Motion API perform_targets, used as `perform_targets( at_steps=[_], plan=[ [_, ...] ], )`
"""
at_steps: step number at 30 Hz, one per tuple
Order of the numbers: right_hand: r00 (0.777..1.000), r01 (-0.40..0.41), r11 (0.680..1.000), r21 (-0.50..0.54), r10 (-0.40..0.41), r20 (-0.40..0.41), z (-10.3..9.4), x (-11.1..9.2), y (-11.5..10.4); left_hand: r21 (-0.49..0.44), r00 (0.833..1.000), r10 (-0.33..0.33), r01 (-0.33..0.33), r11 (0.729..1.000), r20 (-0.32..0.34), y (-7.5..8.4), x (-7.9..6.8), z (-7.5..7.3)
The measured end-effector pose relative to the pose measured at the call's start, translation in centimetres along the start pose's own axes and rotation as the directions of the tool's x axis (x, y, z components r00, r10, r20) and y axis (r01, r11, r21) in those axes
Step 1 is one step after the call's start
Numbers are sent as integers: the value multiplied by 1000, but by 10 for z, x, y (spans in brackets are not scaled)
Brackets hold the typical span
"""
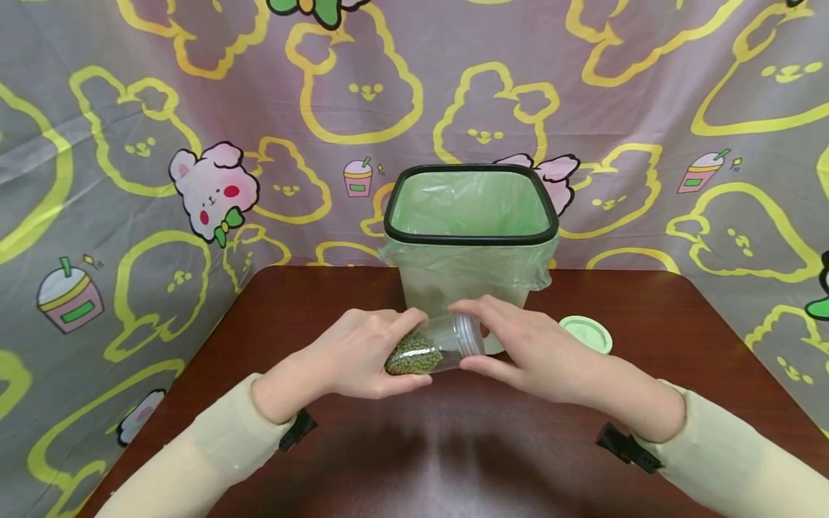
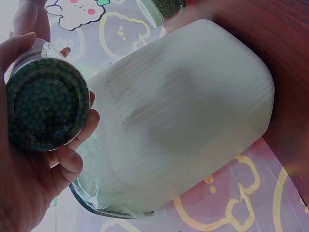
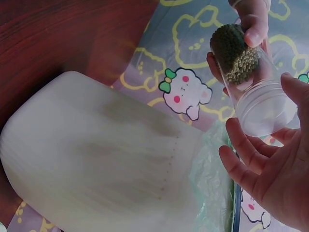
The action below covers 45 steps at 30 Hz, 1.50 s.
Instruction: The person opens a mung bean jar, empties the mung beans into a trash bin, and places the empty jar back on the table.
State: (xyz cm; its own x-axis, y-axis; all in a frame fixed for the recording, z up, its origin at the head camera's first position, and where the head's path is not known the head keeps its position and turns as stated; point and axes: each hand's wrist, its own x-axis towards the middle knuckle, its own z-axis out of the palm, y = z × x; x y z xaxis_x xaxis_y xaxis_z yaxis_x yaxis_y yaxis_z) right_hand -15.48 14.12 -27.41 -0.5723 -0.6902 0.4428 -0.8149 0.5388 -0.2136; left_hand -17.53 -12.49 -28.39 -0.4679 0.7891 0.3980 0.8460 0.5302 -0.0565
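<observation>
A clear plastic jar (image 1: pixel 447 338) lies tilted on its side in the air, with green beans (image 1: pixel 414 354) gathered toward its bottom. Around its bottom end wraps my left hand (image 1: pixel 365 350), thumb and fingers on opposite sides. My right hand (image 1: pixel 537 349) has its fingers and thumb bent round the threaded mouth (image 3: pixel 268 111). The left wrist view looks straight at the jar's round base (image 2: pixel 48 104), beans showing through it. Just behind both hands stands a pale bin (image 1: pixel 466 277) lined with a thin green bag (image 1: pixel 473 201).
Right of the bin, a second jar (image 2: pixel 166 7) of green beans stands with a pale green lid (image 1: pixel 586 333); the right hand hides most of it in the head view. The brown table (image 1: pixel 311 295) meets a patterned cloth (image 1: pixel 291 165) at the back and sides.
</observation>
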Motion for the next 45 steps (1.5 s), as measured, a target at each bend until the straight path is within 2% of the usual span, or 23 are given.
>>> perform_targets(
  at_steps=[7, 11, 19, 23, 27, 31, 45],
  plan=[
    [999, 48, 999, -17, -48, -18, 0, 0, 1, 0, 999, -15, 15, 1000, 30, 0, 0, -1],
    [999, 39, 999, -30, -40, -21, -1, 0, 0, 5, 999, -19, 18, 1000, 36, 0, 0, -1],
    [995, -104, 994, -29, 104, 1, -5, 2, -4, 10, 1000, -1, 1, 1000, 18, 0, 1, -2],
    [984, -173, 985, -24, 174, 48, -6, 4, -5, 16, 1000, 4, -4, 1000, 20, 0, 1, -3],
    [975, -199, 980, -12, 199, 101, -6, 5, -6, 20, 1000, 9, -9, 1000, 22, 0, 1, -3],
    [978, -179, 984, -10, 179, 109, -5, 6, -6, 23, 1000, 10, -11, 1000, 26, 0, 0, -4],
    [999, -45, 999, -26, 45, 27, -3, 5, -4, 30, 999, -6, 4, 1000, 47, -1, 0, -5]
  ],
)
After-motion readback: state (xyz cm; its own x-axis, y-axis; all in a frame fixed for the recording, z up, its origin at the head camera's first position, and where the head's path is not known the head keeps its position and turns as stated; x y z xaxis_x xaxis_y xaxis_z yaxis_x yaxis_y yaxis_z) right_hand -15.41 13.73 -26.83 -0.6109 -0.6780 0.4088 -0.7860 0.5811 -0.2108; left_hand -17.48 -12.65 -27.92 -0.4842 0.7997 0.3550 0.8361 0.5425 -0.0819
